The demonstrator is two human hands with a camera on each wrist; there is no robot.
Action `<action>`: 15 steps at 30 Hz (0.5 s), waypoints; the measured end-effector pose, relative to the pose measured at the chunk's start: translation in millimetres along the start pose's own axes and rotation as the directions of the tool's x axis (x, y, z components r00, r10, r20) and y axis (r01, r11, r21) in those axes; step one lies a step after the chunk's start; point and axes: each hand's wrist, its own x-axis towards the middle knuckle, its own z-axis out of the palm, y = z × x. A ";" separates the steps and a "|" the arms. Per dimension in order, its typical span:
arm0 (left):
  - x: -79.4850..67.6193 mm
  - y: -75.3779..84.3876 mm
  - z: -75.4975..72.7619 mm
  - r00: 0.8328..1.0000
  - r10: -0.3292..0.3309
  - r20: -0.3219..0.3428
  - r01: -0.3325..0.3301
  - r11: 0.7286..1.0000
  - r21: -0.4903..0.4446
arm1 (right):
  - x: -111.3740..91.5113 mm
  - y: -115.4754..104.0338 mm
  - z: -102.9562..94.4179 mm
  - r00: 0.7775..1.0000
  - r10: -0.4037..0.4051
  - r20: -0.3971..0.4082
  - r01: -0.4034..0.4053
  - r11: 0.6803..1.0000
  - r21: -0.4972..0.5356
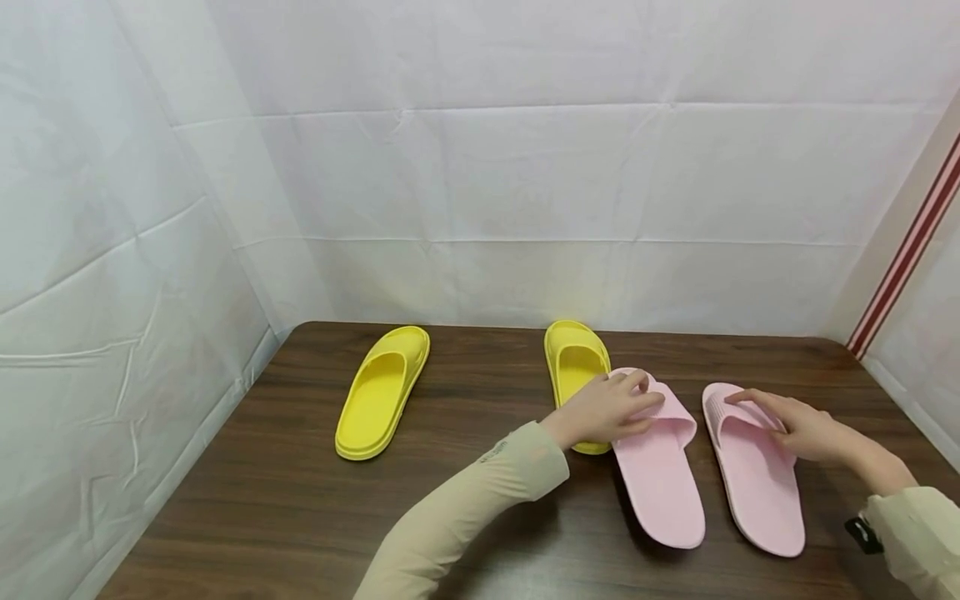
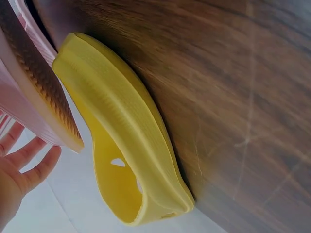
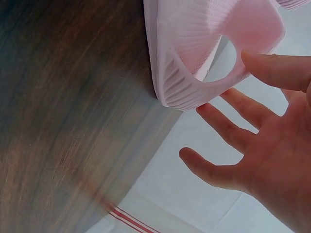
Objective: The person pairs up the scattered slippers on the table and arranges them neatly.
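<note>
My left hand (image 1: 606, 410) grips the strap of one pink slipper (image 1: 663, 492). In the left wrist view, the textured sole of that pink slipper (image 2: 41, 80) shows, tilted and lifted off the wood beside a yellow slipper (image 2: 116, 102). To its right, the other pink slipper (image 1: 767, 504) lies on the table, toe pointing away from me. Over its strap is my right hand (image 1: 806, 427), thumb by the foot opening. The right wrist view shows this right hand (image 3: 272, 150) with fingers spread, some fingertips right at the ribbed strap (image 3: 182, 92).
Another yellow slipper (image 1: 371, 404) lies farther left on the dark wooden table (image 1: 300, 517). The yellow slipper (image 1: 577, 358) near my left hand is partly hidden by that hand. White cloth (image 1: 465, 183) hangs behind the table, and a red-striped band (image 1: 907, 250) runs down at the right.
</note>
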 end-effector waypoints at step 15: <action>9.8 6.0 12.9 0.998 0.017 0.056 -0.019 0.999 0.040 | -0.3 3.0 5.8 0.994 -0.086 -0.062 0.084 0.996 -0.038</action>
